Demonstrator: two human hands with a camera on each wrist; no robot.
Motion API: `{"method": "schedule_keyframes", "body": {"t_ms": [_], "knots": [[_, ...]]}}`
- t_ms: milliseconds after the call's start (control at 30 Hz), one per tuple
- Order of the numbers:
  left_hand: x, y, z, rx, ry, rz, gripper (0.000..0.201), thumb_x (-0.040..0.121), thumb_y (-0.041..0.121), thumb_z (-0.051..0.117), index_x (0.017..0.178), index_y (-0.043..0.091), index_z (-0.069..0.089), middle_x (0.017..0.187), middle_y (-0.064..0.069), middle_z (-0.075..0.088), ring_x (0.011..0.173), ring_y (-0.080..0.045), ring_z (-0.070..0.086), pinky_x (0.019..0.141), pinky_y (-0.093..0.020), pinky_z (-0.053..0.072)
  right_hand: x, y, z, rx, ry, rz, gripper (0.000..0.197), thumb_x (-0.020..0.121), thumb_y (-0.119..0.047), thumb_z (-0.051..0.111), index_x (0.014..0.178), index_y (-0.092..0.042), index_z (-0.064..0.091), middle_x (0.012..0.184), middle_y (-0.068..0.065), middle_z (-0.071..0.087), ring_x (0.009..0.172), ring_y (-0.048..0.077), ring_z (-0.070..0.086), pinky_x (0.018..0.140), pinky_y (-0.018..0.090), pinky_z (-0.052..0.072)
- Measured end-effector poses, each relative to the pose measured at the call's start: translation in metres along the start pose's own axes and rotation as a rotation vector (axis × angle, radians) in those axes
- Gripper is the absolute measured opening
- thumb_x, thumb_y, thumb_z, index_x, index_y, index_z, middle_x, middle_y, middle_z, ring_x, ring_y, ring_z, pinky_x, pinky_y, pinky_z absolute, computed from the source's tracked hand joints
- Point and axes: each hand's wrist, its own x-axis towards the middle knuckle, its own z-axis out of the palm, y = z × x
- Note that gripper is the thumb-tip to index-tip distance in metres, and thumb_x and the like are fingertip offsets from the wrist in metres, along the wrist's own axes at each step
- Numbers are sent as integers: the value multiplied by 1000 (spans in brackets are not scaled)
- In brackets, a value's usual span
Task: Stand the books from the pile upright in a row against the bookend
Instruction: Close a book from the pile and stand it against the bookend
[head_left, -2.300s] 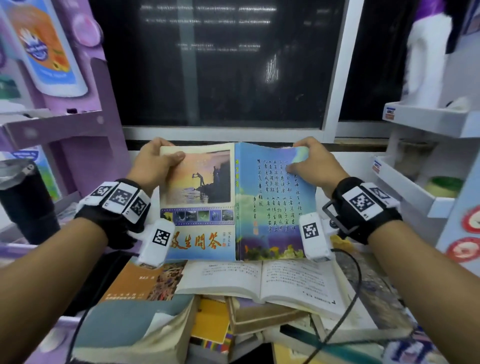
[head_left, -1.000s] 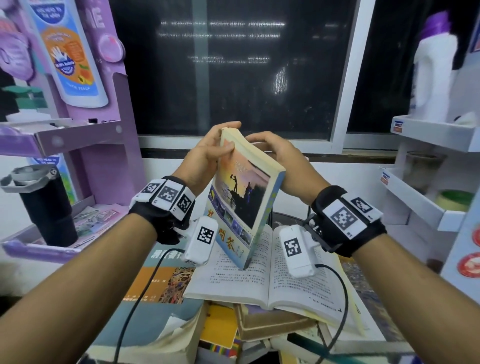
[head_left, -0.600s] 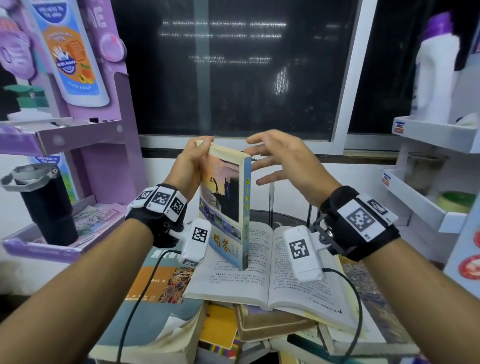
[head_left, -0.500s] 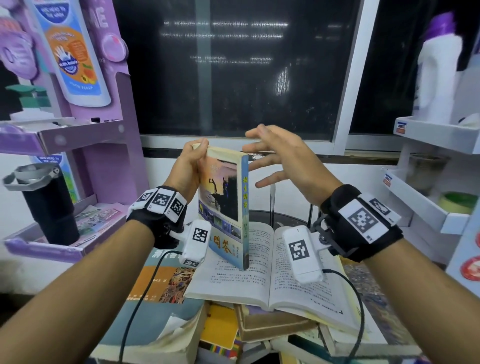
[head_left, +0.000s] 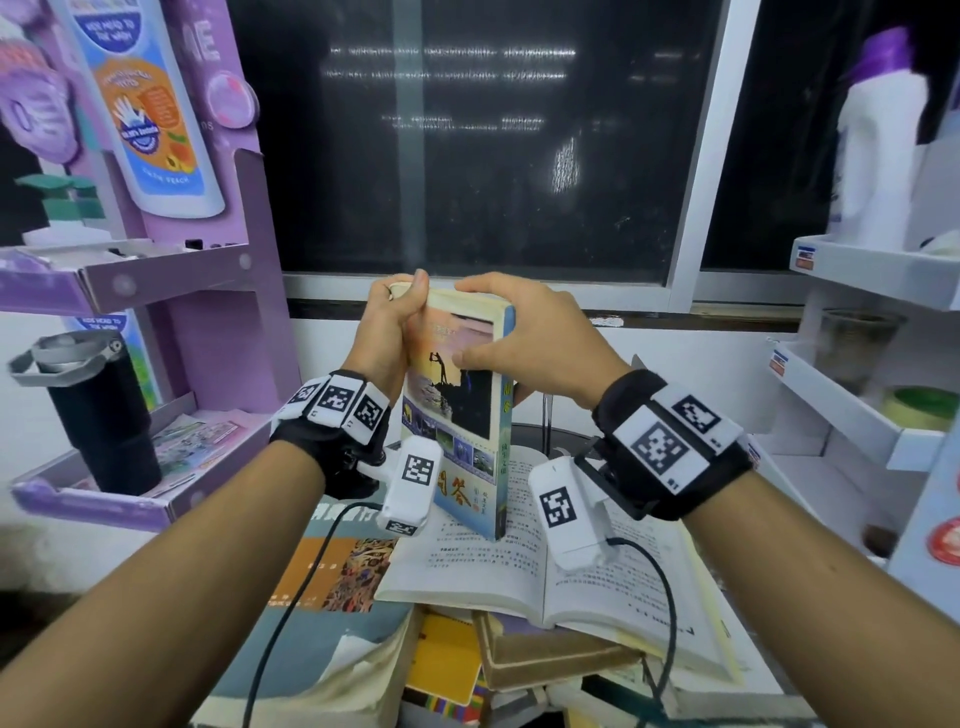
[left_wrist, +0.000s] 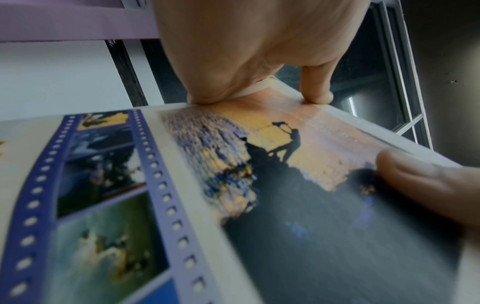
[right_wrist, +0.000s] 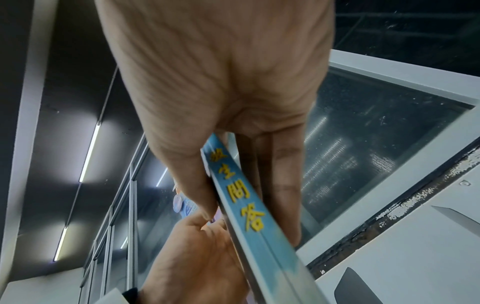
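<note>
Both hands clamp the blue-spined book (head_left: 457, 410) upright, left hand (head_left: 387, 327) and right hand (head_left: 524, 332) at its top; keep spine vertical, seat it flush against the bookend

Glossy paper book (head_left: 457, 415) cover; matt open pages (head_left: 587, 566).
</note>
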Motion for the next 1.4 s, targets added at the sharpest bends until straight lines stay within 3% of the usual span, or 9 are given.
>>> {"method": "schedule_keyframes", "body": {"t_ms": [100,267,367,633,833,967,1100,1233,1400], "knots": [[1,0,5,15,0,8,26,94,31,56,110,14,45,90,-5,62,79,-16,65,64,-28,54,3,1,-2,-3,13,-4,60,75,-19,78,129,-31,56,106,-8,62,94,15,66,60,26,58],[7,1,7,105,-4,11,27,94,33,56,112,16,46,92,-3,63,80,-15,64,66,-27,54,7,4,-2,-7,44,-17,56,79,-12,73,130,-27,57,107,-4,62,89,15,66,46,21,55],[10,4,4,212,-46,-4,35,94,39,53,119,15,47,101,-4,64,87,-15,65,67,-25,52,10,8,-1,-38,72,-45,51,81,-12,72,128,-26,58,106,-5,62,90,13,64,45,14,48],[25,3,-11,422,-60,-8,43,99,48,37,136,27,41,125,4,57,115,-16,56,97,-37,45,29,25,-3,-90,156,-31,49,83,-12,70,129,-25,59,114,-3,67,94,13,63,57,15,51],[40,-17,-23,573,27,-65,49,101,42,36,145,18,31,124,-1,57,117,-20,50,101,-39,36,52,45,-2,-118,221,24,47,83,-15,69,127,-26,61,112,-2,69,95,16,66,65,24,57],[55,-39,-34,673,41,-130,44,100,33,44,141,18,38,142,-6,45,123,-23,46,99,-34,36,69,60,3,-123,280,84,49,83,-16,67,130,-26,59,117,2,66,104,22,62,81,40,59],[69,-63,-44,778,30,-220,38,97,34,49,133,23,50,141,-5,49,127,-27,47,110,-45,34,87,74,6,-122,318,115,46,86,-15,66,130,-23,59,118,3,66,104,21,62,84,40,58],[79,-82,-49,840,0,-299,33,96,28,48,128,23,56,136,-4,54,123,-27,50,108,-46,37,106,83,12,-121,334,137,45,86,-16,66,129,-23,59,115,4,66,107,24,60,83,46,58],[81,-101,-56,860,-1,-312,29,92,27,49,117,24,63,125,-2,63,113,-26,58,102,-43,44,126,99,26,-138,327,161,41,88,-15,65,128,-20,59,116,3,67,100,24,65,76,38,59]]}}
